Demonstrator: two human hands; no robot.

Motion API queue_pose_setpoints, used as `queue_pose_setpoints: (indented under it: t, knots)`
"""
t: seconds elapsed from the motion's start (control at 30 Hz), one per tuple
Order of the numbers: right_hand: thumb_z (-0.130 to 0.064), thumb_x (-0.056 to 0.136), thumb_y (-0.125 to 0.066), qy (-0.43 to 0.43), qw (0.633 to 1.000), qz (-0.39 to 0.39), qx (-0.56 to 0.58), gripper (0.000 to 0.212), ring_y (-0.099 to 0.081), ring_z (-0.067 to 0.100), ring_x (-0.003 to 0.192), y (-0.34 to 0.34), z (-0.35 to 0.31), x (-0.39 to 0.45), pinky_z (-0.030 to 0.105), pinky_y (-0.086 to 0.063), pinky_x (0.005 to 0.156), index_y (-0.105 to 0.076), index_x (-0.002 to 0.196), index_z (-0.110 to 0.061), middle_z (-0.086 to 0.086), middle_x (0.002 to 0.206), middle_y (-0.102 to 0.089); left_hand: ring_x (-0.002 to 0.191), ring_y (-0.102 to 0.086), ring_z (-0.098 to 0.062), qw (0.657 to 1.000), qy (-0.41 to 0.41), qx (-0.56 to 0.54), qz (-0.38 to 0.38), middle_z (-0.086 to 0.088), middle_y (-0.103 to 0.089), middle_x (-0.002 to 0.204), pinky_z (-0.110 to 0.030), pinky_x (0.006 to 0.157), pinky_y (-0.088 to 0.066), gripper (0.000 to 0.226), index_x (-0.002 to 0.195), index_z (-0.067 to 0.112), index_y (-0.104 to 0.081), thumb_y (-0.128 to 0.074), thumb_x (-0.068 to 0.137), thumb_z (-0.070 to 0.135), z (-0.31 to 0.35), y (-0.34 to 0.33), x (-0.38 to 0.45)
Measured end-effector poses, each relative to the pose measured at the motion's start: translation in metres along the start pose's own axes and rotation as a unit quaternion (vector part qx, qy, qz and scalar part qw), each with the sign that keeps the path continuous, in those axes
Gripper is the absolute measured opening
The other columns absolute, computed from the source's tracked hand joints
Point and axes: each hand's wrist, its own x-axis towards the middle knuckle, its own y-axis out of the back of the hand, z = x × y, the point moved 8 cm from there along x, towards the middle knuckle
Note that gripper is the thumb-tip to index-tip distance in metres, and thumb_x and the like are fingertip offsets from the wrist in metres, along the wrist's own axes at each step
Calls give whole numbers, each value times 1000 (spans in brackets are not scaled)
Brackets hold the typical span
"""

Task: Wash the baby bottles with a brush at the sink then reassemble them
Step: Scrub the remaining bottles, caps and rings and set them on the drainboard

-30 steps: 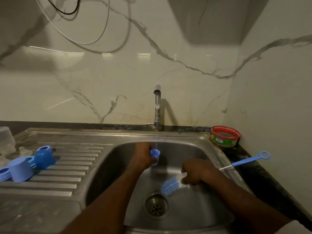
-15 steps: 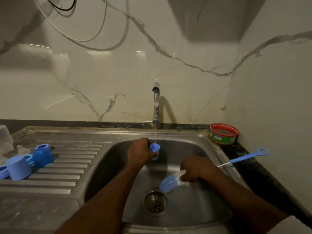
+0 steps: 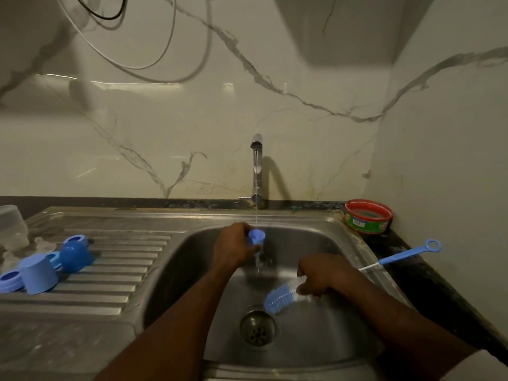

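Bare forearms; a white sleeve (image 3: pixel 492 365) covers the right upper arm.

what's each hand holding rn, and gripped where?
Left hand grips a small blue bottle part by its side, under the tap stream. Right hand grips the bottle brush just behind the bristles.

the sink (image 3: pixel 316 350) basin sits right of the draining board (image 3: pixel 132 259), where caps (image 3: pixel 38 273) lie. the tap (image 3: pixel 257 171) stands behind; a tub (image 3: pixel 368 215) rests on the worktop (image 3: pixel 406 259) at far right.

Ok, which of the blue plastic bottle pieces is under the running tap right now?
The small blue cap gripped in the left hand, over the basin; the other blue pieces lie on the drainboard.
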Motion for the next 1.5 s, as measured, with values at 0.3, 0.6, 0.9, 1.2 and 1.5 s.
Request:
queue_pose_setpoints:
  t: [0.3, 0.6, 0.9, 1.2, 1.5]
  knots:
    - [-45, 92, -68, 6, 1000, 6, 8, 27, -70, 5, 79, 2, 1, 2, 34, -56, 86, -71, 107, -23, -8, 80, -74, 113, -61, -18, 995, -36, -89, 14, -4, -64, 124, -23, 92, -44, 49, 133, 13, -59, -77, 89, 25, 15, 6, 1]
    - [-47, 92, -66, 2, 1000, 5, -8, 32, -69, 8, 89, 1, 0, 1, 33, -54, 90, -70, 114, -24, -8, 86, -75, 118, -58, -19, 958, -143, 134, -211, -4, -60, 129, -29, 99, -47, 40, 127, 15, -62, -73, 89, 16, 35, -24, -12]
    - [-45, 91, -67, -1, 1000, 10, -8, 29, -69, 7, 82, 0, 0, 3, 34, -56, 85, -72, 110, -23, -6, 85, -76, 126, -55, -22, 916, -179, 262, -244, -4, -59, 134, -38, 108, -46, 41, 126, 19, -62, -73, 88, 9, 40, -33, -16]
    - [-46, 90, -68, 1, 1000, 9, -14, 27, -66, 5, 74, -1, 0, 5, 35, -57, 86, -73, 103, -22, -10, 69, -68, 120, -54, -23, 945, -184, 201, -179, -9, -61, 124, -34, 106, -40, 27, 122, 9, -65, -61, 98, 21, 32, -28, -9]
    - [-47, 89, -69, -3, 1000, 6, 1, 31, -71, 8, 86, 0, 1, 3, 36, -57, 87, -70, 112, -26, -5, 91, -76, 98, -63, -12, 997, -49, -64, -12, 1, -67, 108, -21, 85, -48, 42, 120, 14, -65, -81, 85, 31, 6, -8, 9]
